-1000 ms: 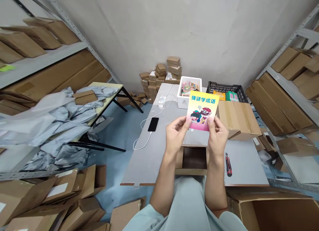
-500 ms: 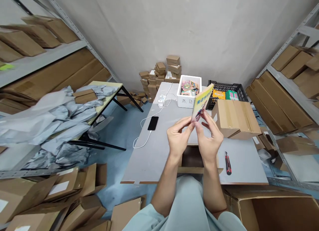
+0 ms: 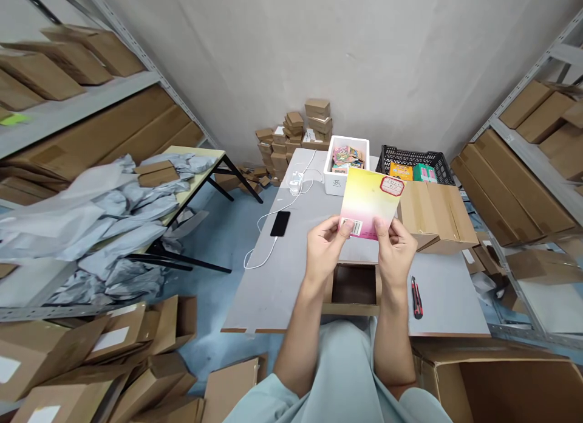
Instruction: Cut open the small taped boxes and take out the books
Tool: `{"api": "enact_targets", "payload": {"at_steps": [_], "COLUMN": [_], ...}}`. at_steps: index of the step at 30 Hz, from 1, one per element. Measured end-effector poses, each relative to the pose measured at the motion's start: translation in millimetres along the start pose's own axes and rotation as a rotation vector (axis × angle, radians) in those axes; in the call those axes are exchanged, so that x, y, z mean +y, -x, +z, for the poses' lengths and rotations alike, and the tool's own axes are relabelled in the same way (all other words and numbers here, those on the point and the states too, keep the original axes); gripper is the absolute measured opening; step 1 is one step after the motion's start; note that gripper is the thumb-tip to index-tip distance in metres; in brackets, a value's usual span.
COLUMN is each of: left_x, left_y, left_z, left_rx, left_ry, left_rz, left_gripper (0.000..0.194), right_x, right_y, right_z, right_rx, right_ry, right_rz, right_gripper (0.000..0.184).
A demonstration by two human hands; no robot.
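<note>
At the left we have metal shelving (image 3: pixel 113 92) stacked with brown cartons, then a side table (image 3: pixel 197 175) heaped with grey plastic parcels above a blue floor (image 3: pixel 216 313). A plain grey wall (image 3: pixel 291 52) closes the back. Our grey worktable (image 3: pixel 259 301) fills the middle, and more loaded shelving lines the right. On the worktable lie a black phone (image 3: pixel 280 223) on a white cable, then a white foam box (image 3: pixel 332 185) of colourful printed items. Our left hand (image 3: pixel 324 244) and right hand (image 3: pixel 395 247) both pinch the lower part of a yellow-and-pink booklet (image 3: pixel 368 198), raised above the tabletop, barcode towards us, hiding part of the foam box. Below it, an open cardboard box (image 3: pixel 348 309) sits between our forearms. Further right come a black crate (image 3: pixel 439 161), a closed carton (image 3: pixel 437 213) before it, and a red-and-black cutter (image 3: pixel 416 298).
</note>
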State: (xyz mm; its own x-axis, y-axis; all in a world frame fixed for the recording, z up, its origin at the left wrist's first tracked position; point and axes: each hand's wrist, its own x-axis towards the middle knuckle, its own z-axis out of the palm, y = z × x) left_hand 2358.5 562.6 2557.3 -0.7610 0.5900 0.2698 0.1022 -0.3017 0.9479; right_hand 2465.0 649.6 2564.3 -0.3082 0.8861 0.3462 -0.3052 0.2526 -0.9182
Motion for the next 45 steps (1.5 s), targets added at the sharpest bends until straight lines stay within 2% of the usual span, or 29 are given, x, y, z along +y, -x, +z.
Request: {"api": "enact_targets", "payload": {"at_steps": [5, 7, 9, 10, 11, 13, 15, 17, 19, 21, 23, 24, 26, 28, 31, 34, 37, 40, 42, 45], "left_x": [0.6, -0.3, -1.9, -3.0, -4.3, -7.7, -11.6, -14.4, -14.5, -11.3, -6.4, -4.2, -1.7, -1.8, -2.6, -0.1, 2.3, -1.3, -6.6, -13.5], "left_y": [5.7, 5.4, 4.8, 4.7, 4.8, 6.2, 9.0, 12.3, 14.7, 15.0, 12.6, 10.5, 5.8, 1.9, 0.5, 3.7, 6.4, 6.5, 6.4, 8.8], "left_z": [8.2, 8.8, 8.5, 8.6, 8.9, 11.2, 15.5, 20.3, 22.6, 19.7, 11.3, 5.8, -5.0, -12.3, -13.7, -7.6, -1.2, 2.2, 3.4, 6.5], "left_rx": [0.109, 0.15, 0.209, 0.241, 0.27, 0.298, 0.29, 0.253, 0.179, 0.067, -0.019, -0.016, 0.078, 0.186, 0.164, 0.135, 0.184, 0.272, 0.317, 0.266], "left_ry": [-0.012, -0.048, -0.088, -0.109, -0.131, -0.19, -0.263, -0.333, -0.398, -0.449, -0.467, -0.462, -0.424, -0.33, -0.126, -0.019, -0.011, -0.065, -0.117, -0.185], "left_rz": [0.057, 0.11, 0.173, 0.208, 0.246, 0.328, 0.419, 0.517, 0.599, 0.642, 0.622, 0.587, 0.477, 0.33, 0.112, 0.02, 0.05, 0.147, 0.233, 0.371], "left_gripper": [0.046, 0.042, 0.036, 0.032, 0.028, 0.02, 0.016, 0.02, 0.028, 0.032, 0.031, 0.03, 0.034, 0.045, 0.051, 0.049, 0.046, 0.039, 0.031, 0.019], "right_x": [9.7, 13.0, 12.4, 10.5, 8.0, 2.4, -1.1, -1.3, 1.0, 4.0, 6.2, 6.7, 6.8, 5.8, 4.9, 7.9, 13.3, 13.4, 9.1, 1.7], "right_y": [-1.2, -0.1, 2.7, 4.7, 6.9, 11.5, 15.3, 17.3, 16.8, 14.0, 10.1, 8.1, 4.7, 2.4, 0.0, -1.6, -0.4, 5.9, 12.0, 19.7], "right_z": [3.2, 4.4, 4.5, 4.2, 4.0, 4.8, 8.3, 13.7, 18.3, 19.3, 16.4, 13.9, 8.3, 3.6, 0.2, 1.9, 7.2, 13.2, 17.0, 22.9], "right_rx": [-0.011, 0.095, 0.224, 0.246, 0.223, 0.078, -0.062, -0.097, -0.028, 0.062, 0.082, 0.065, 0.017, -0.024, -0.093, -0.121, -0.031, 0.144, 0.102, -0.056], "right_ry": [0.039, 0.12, 0.232, 0.275, 0.298, 0.278, 0.223, 0.196, 0.206, 0.216, 0.178, 0.145, 0.075, 0.023, -0.02, -0.023, 0.036, 0.185, 0.236, 0.201], "right_rz": [0.004, -0.096, -0.256, -0.318, -0.35, -0.34, -0.303, -0.296, -0.278, -0.228, -0.157, -0.122, -0.056, -0.005, 0.042, 0.067, 0.018, -0.194, -0.27, -0.231], "right_gripper": [0.04, 0.038, 0.034, 0.031, 0.03, 0.03, 0.037, 0.045, 0.044, 0.033, 0.03, 0.031, 0.034, 0.037, 0.037, 0.034, 0.036, 0.04, 0.04, 0.044]}}
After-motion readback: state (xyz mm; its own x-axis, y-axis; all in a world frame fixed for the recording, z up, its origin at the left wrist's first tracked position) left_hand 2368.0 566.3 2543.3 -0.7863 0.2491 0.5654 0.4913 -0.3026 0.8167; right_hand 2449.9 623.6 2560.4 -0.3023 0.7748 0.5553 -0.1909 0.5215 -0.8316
